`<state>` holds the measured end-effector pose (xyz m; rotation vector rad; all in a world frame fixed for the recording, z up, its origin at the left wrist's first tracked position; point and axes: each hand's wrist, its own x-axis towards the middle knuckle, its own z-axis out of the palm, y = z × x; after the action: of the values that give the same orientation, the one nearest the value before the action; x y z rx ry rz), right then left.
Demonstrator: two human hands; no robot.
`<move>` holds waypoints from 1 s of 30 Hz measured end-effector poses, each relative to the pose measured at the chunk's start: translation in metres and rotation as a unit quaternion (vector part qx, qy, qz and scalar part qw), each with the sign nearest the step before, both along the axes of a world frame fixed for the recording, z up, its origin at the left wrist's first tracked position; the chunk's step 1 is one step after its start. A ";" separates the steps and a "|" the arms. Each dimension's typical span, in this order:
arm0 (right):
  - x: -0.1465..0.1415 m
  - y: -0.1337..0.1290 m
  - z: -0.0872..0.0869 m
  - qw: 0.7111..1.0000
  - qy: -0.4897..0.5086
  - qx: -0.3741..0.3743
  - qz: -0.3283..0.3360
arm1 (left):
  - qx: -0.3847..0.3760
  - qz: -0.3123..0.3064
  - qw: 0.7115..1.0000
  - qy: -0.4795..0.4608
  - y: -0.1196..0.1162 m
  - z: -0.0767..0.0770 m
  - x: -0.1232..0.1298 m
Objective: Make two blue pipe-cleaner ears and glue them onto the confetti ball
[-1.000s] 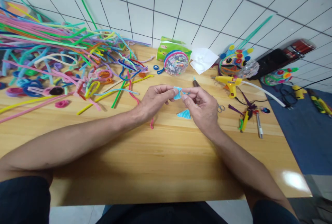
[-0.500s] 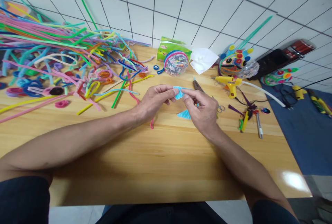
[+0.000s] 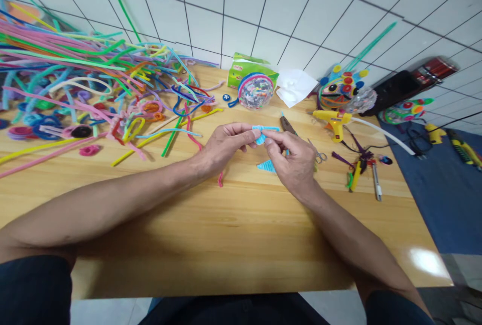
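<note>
Near the middle of the table, my left hand (image 3: 231,145) pinches a small light blue pipe cleaner piece (image 3: 260,136) between thumb and fingers. On the piece's right side my right hand (image 3: 291,160) has its thumb and index finger closed at its edge. A short straight blue end points right from the top, above my right index finger. A light blue striped triangle (image 3: 266,166) lies on the wood just below, partly covered by my right hand. Pliers (image 3: 287,125) and small scissors (image 3: 321,156) lie behind and beside my right hand.
A heap of coloured pipe cleaners (image 3: 75,74) covers the left. Along the wall are a green packet (image 3: 241,66), a round clear container (image 3: 256,91) and a white tissue (image 3: 295,88). A yellow glue gun (image 3: 334,121) and a cutter knife (image 3: 377,183) lie right.
The blue pipe cleaner end shows more clearly above my right index finger. Both hands have stayed nearly in place, with slight finger movement.
</note>
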<state>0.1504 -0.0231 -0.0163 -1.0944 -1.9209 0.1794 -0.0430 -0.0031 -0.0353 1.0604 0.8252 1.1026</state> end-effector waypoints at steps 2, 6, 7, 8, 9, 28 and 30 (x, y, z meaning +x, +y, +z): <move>0.000 -0.001 0.001 1.000 -0.002 -0.004 0.003 | 0.001 0.000 1.000 -0.001 0.000 -0.001 0.000; -0.004 -0.003 0.001 0.998 0.036 -0.048 0.005 | 0.004 0.001 1.000 -0.004 0.001 -0.001 0.001; -0.005 -0.003 0.001 0.996 0.062 -0.066 0.000 | 0.004 0.002 1.000 -0.006 0.001 -0.001 0.001; -0.007 -0.004 0.000 0.992 0.093 -0.084 -0.006 | 0.002 0.004 1.000 -0.009 0.001 -0.001 0.002; -0.009 -0.004 -0.002 0.987 0.124 -0.101 -0.014 | 0.001 0.007 1.000 -0.012 0.001 0.000 0.002; -0.010 0.000 0.008 0.927 0.229 -0.295 0.019 | 0.000 0.027 1.000 0.016 -0.004 0.010 0.005; -0.011 -0.002 0.008 0.936 0.215 -0.277 0.006 | 0.000 0.029 0.999 0.022 -0.005 0.012 0.004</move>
<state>0.1389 -0.0246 -0.0084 -1.2721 -1.5081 0.9354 -0.0392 -0.0078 -0.0237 1.0694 0.8956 1.1305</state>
